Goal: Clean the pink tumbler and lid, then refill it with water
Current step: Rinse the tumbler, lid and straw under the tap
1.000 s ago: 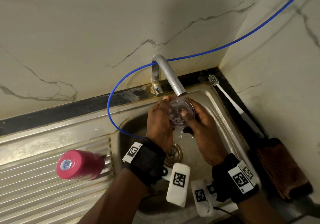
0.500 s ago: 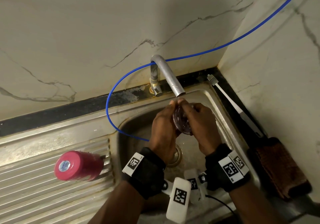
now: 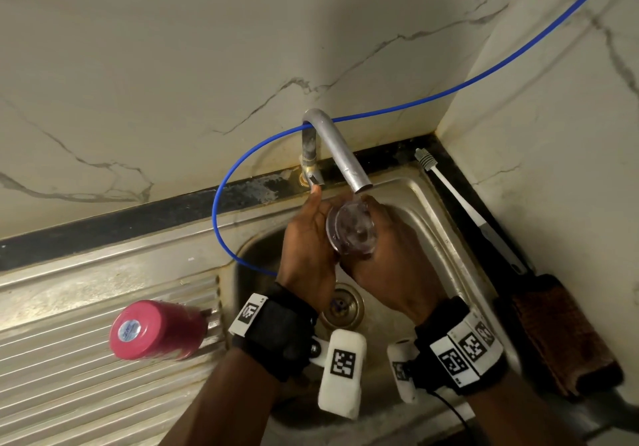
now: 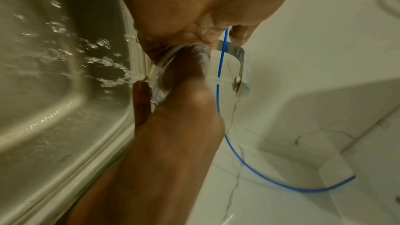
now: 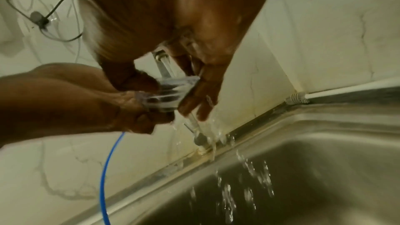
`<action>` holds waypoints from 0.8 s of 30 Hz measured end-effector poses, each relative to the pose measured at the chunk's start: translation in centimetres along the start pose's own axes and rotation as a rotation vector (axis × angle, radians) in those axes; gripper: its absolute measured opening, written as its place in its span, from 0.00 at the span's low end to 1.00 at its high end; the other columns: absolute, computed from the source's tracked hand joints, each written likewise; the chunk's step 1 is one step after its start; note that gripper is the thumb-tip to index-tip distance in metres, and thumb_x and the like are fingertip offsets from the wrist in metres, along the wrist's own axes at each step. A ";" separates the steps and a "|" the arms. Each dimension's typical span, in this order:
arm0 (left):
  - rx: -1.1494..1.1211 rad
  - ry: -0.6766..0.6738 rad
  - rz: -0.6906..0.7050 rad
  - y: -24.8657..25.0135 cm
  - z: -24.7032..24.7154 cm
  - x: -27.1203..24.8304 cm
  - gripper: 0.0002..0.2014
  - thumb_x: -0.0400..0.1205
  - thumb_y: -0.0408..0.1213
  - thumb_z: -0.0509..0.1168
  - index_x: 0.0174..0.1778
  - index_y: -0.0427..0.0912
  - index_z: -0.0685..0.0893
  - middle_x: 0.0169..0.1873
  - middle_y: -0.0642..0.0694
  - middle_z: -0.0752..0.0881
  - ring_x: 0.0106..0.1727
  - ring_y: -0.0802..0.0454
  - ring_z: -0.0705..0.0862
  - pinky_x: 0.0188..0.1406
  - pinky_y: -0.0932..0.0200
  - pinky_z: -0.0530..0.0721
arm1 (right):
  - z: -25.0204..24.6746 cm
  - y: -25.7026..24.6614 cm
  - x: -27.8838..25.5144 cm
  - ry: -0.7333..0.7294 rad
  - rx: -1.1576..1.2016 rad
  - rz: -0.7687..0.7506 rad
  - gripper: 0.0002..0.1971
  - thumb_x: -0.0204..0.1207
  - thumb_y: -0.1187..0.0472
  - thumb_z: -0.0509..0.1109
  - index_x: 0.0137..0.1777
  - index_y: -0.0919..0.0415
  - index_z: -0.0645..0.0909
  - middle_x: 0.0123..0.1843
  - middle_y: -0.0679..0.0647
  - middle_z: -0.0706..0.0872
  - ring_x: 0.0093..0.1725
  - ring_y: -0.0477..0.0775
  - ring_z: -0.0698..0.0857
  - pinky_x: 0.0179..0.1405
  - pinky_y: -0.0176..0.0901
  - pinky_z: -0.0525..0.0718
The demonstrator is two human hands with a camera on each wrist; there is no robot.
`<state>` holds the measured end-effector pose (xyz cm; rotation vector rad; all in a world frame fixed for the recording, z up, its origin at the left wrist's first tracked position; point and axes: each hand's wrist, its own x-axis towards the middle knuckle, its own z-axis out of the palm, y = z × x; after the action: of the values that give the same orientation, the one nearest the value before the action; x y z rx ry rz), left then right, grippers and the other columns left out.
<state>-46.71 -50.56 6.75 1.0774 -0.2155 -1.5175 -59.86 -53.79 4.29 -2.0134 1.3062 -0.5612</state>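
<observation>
The clear tumbler lid (image 3: 351,228) is tilted on edge just under the faucet spout (image 3: 345,158), with water running over it. My left hand (image 3: 320,219) holds it from the left, thumb pointing up toward the tap lever. My right hand (image 3: 375,219) grips it from the right and below. In the right wrist view the wet lid (image 5: 168,90) is pinched between both hands' fingers. The left wrist view shows the lid's rim (image 4: 161,74) with spray flying off it. The pink tumbler (image 3: 157,330) stands upside down on the ribbed drainboard (image 3: 69,393), left of the hands.
A steel sink basin (image 3: 460,238) with a drain (image 3: 342,305) lies below the hands. A thin blue tube (image 3: 221,203) loops from the wall past the faucet into the basin. A white brush (image 3: 456,196) and a brown cloth (image 3: 560,335) lie along the right ledge.
Both hands have turned the lid under the spout: it faced up, then stood on edge, and now tilts toward the left. The tumbler has not moved.
</observation>
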 end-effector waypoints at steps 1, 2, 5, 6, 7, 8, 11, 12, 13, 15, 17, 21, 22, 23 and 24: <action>0.021 0.006 0.013 0.1 -0.2 0.1 0.25 0.96 0.50 0.53 0.69 0.35 0.87 0.61 0.35 0.94 0.64 0.38 0.92 0.65 0.46 0.90 | -0.2 0.3 -0.2 0.026 0.001 -0.041 0.42 0.70 0.50 0.82 0.84 0.52 0.71 0.69 0.52 0.86 0.61 0.45 0.85 0.58 0.32 0.84; 0.055 0.020 0.029 0.2 -0.4 0.2 0.21 0.96 0.46 0.55 0.67 0.35 0.88 0.59 0.36 0.94 0.63 0.38 0.92 0.64 0.45 0.90 | -0.5 0.6 -0.4 0.062 0.016 -0.075 0.37 0.73 0.58 0.82 0.83 0.55 0.74 0.67 0.53 0.88 0.58 0.43 0.86 0.54 0.28 0.85; 0.113 0.033 0.049 0.1 -1.2 0.0 0.21 0.95 0.42 0.56 0.72 0.33 0.86 0.65 0.33 0.92 0.69 0.32 0.89 0.68 0.37 0.88 | -1.3 1.5 -0.4 0.143 0.178 -0.049 0.23 0.79 0.64 0.79 0.74 0.58 0.84 0.60 0.48 0.92 0.54 0.42 0.91 0.51 0.41 0.93; 0.109 0.032 0.051 0.1 -1.3 0.0 0.21 0.95 0.43 0.56 0.74 0.34 0.86 0.66 0.33 0.91 0.70 0.32 0.88 0.67 0.38 0.88 | -1.5 1.6 -0.3 0.156 0.277 0.010 0.19 0.80 0.64 0.78 0.70 0.58 0.87 0.58 0.46 0.93 0.54 0.43 0.92 0.50 0.47 0.94; 0.107 0.036 0.052 0.0 -1.4 -0.1 0.20 0.95 0.43 0.57 0.74 0.35 0.86 0.66 0.34 0.91 0.70 0.33 0.88 0.66 0.39 0.90 | -1.8 1.6 -0.1 0.162 0.367 0.059 0.15 0.81 0.64 0.77 0.67 0.58 0.89 0.55 0.46 0.94 0.53 0.44 0.93 0.49 0.50 0.95; 0.109 0.045 0.057 -0.1 -1.3 -0.1 0.20 0.94 0.42 0.57 0.73 0.36 0.87 0.65 0.35 0.92 0.69 0.35 0.89 0.65 0.40 0.91 | -1.9 1.5 0.0 0.165 0.428 0.090 0.12 0.82 0.65 0.77 0.63 0.59 0.90 0.53 0.47 0.94 0.51 0.46 0.94 0.47 0.52 0.95; 0.149 0.041 0.071 0.0 -1.0 -0.2 0.18 0.94 0.40 0.59 0.70 0.36 0.89 0.62 0.38 0.93 0.66 0.38 0.91 0.64 0.40 0.92 | -2.3 1.2 0.2 0.171 0.458 0.109 0.07 0.81 0.62 0.78 0.57 0.60 0.92 0.46 0.49 0.95 0.45 0.49 0.95 0.42 0.50 0.95; 0.171 0.032 0.077 0.0 -0.9 -0.2 0.17 0.94 0.40 0.60 0.69 0.36 0.89 0.62 0.39 0.94 0.66 0.39 0.91 0.63 0.41 0.92 | -2.4 1.2 0.2 0.174 0.454 0.105 0.06 0.81 0.60 0.78 0.55 0.60 0.92 0.44 0.49 0.95 0.42 0.49 0.95 0.40 0.49 0.95; 0.191 0.026 0.080 0.1 -0.9 -0.2 0.17 0.93 0.39 0.60 0.69 0.36 0.89 0.61 0.40 0.94 0.65 0.41 0.92 0.61 0.43 0.93 | -2.6 1.1 0.3 0.175 0.444 0.097 0.05 0.81 0.59 0.78 0.53 0.59 0.93 0.42 0.48 0.95 0.40 0.48 0.95 0.38 0.48 0.95; 0.201 0.008 0.084 0.1 -0.8 -0.4 0.15 0.93 0.39 0.62 0.66 0.37 0.90 0.59 0.41 0.94 0.62 0.44 0.93 0.55 0.48 0.94 | -2.9 1.0 0.6 0.174 0.396 0.074 0.07 0.81 0.56 0.79 0.50 0.59 0.93 0.38 0.47 0.94 0.36 0.47 0.94 0.34 0.47 0.94; 0.184 -0.001 0.095 0.1 -0.6 -0.5 0.12 0.92 0.38 0.64 0.61 0.38 0.92 0.55 0.40 0.95 0.56 0.45 0.94 0.52 0.47 0.95 | -3.0 0.7 0.9 0.163 0.365 0.059 0.09 0.80 0.54 0.80 0.48 0.60 0.93 0.36 0.47 0.93 0.32 0.47 0.93 0.30 0.44 0.92; 0.043 0.056 0.065 0.1 0.0 -0.2 0.12 0.92 0.38 0.66 0.60 0.35 0.91 0.51 0.37 0.95 0.51 0.41 0.95 0.48 0.43 0.96 | -2.5 0.4 1.3 0.175 0.294 0.011 0.09 0.83 0.53 0.77 0.47 0.58 0.93 0.36 0.46 0.93 0.35 0.45 0.93 0.37 0.50 0.94; -0.002 0.083 0.056 0.1 0.0 0.0 0.13 0.92 0.40 0.65 0.62 0.36 0.91 0.54 0.36 0.95 0.54 0.40 0.94 0.51 0.41 0.96 | -2.3 0.7 1.3 0.176 0.309 0.007 0.07 0.84 0.55 0.76 0.51 0.57 0.93 0.40 0.46 0.94 0.40 0.45 0.93 0.43 0.52 0.94; -0.056 0.106 0.046 0.0 0.0 0.0 0.14 0.92 0.42 0.65 0.64 0.37 0.90 0.57 0.36 0.94 0.56 0.40 0.94 0.50 0.43 0.95 | -2.1 1.0 1.2 0.166 0.350 0.012 0.07 0.85 0.58 0.74 0.55 0.57 0.93 0.46 0.46 0.95 0.46 0.44 0.94 0.49 0.54 0.94; -0.107 0.125 0.039 -0.1 -0.1 0.0 0.14 0.92 0.43 0.65 0.67 0.39 0.88 0.60 0.36 0.94 0.57 0.41 0.93 0.47 0.46 0.95 | -1.9 1.2 1.1 0.147 0.387 0.023 0.08 0.86 0.59 0.73 0.61 0.56 0.92 0.52 0.46 0.95 0.52 0.44 0.93 0.53 0.55 0.94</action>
<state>-46.69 -50.49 6.65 1.0717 -0.0677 -1.4055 -61.43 -55.72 4.69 -1.6622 1.1948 -0.8915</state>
